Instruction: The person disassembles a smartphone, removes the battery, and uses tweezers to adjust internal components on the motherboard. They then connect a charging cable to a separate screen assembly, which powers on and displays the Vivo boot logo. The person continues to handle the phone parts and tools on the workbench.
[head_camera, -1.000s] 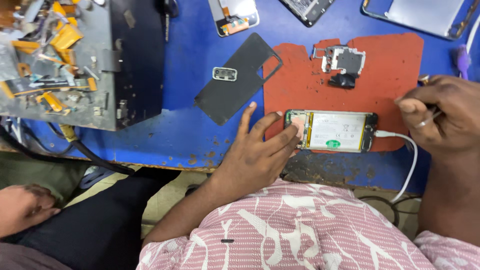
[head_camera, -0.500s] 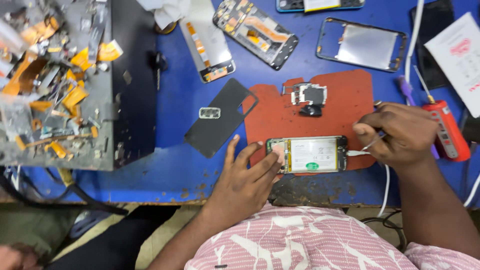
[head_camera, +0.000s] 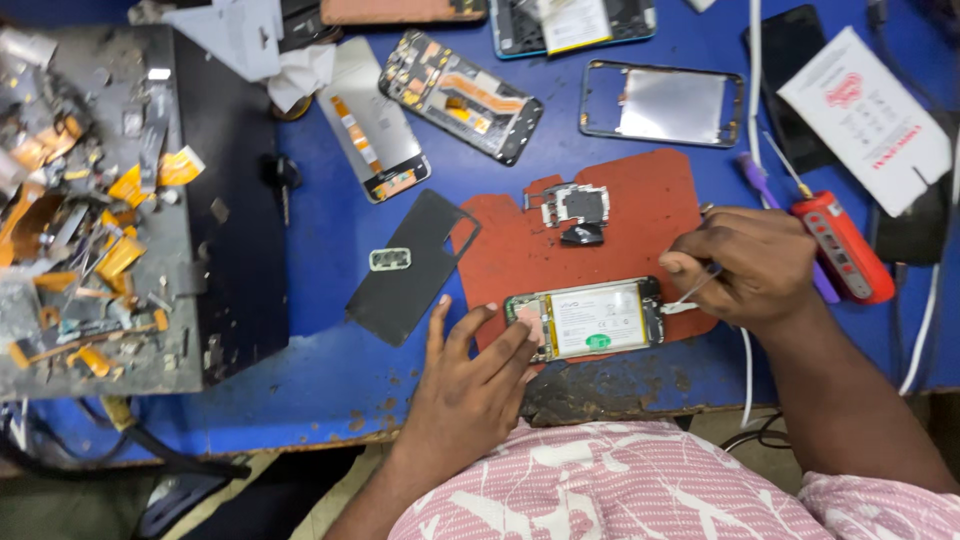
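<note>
Opened phone (head_camera: 590, 318) lies back-off on the red mat (head_camera: 640, 200) at the worktop's near edge. Left hand (head_camera: 470, 385) presses its left end, fingers spread; right hand (head_camera: 745, 262) pinches a thin tool (head_camera: 692, 290) at its right end. Light, stiff, fragile inside — probably best held by the frame edges.

tool tip (head_camera: 690, 290): too small to tell | top phone (head_camera: 570, 20): cut by edge
</note>
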